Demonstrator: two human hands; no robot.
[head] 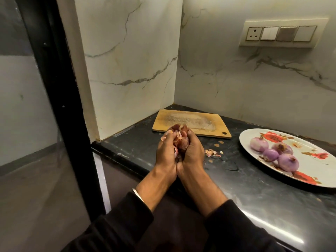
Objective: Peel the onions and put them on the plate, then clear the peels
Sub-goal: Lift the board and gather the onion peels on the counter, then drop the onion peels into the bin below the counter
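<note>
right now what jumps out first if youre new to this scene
Two hands, the left hand and right hand, pressed together over the counter's left end, cup a bundle of onion peels. To the right, four peeled onions sit on a flowered plate; a wooden cutting board lies behind the hands.

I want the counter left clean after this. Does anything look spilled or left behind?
Yes. A few loose peel scraps lie on the dark counter, between the hands and the plate. Both the left hand and the right hand are cupped around a bunch of peels.
</note>
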